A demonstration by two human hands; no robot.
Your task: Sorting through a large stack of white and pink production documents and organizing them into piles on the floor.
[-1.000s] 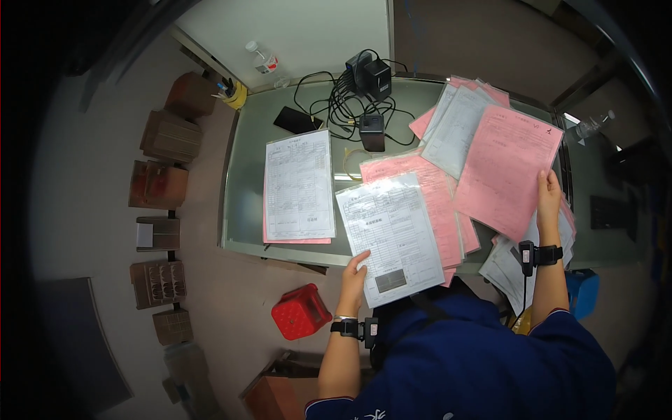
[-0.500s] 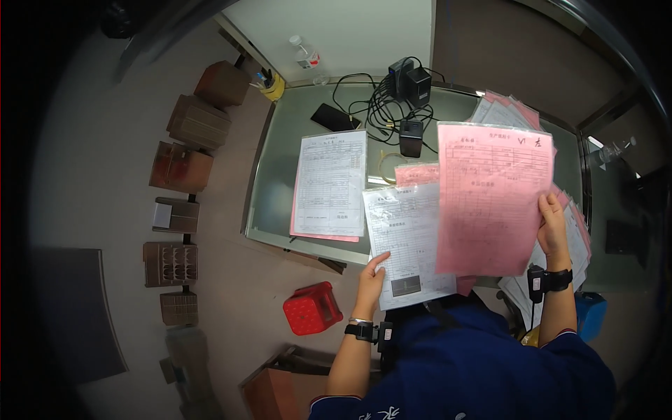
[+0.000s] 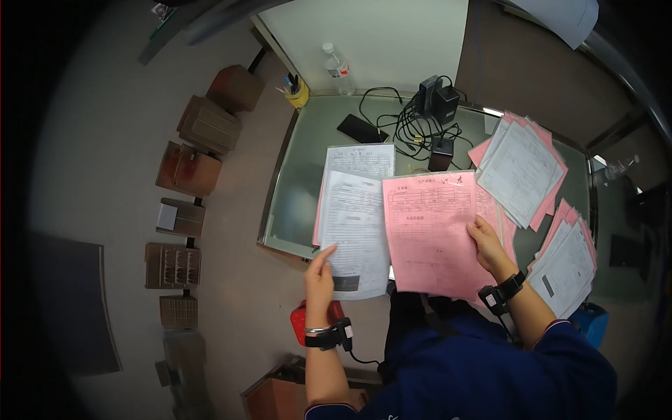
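Observation:
My left hand (image 3: 320, 280) grips the lower left edge of a white printed form (image 3: 355, 234) with a dark block near its bottom; the fingers behind the sheet are hidden. This form overlaps a white form in a clear sleeve (image 3: 360, 158), which lies on the table with pink showing at its left edge. My right hand (image 3: 492, 248) is closed on the right edge of a pink form (image 3: 428, 241), thumb on top. The pink form is held up beside the white one, in front of another pink sheet (image 3: 501, 213).
On the glass-topped table (image 3: 290, 203), fanned piles of white and pink forms (image 3: 521, 171) lie at right. Toward the back are black adapters with tangled cables (image 3: 442, 105), a phone (image 3: 362, 129), a bottle (image 3: 338, 70) and a yellow pen cup (image 3: 297, 94). A red stool (image 3: 299, 322) stands below; cartons (image 3: 185, 168) line the left.
My left hand has carried the white form left, over the sleeved form on the table. My right hand has lowered the pink form leftward, uncovering the piles at right. The view has shifted.

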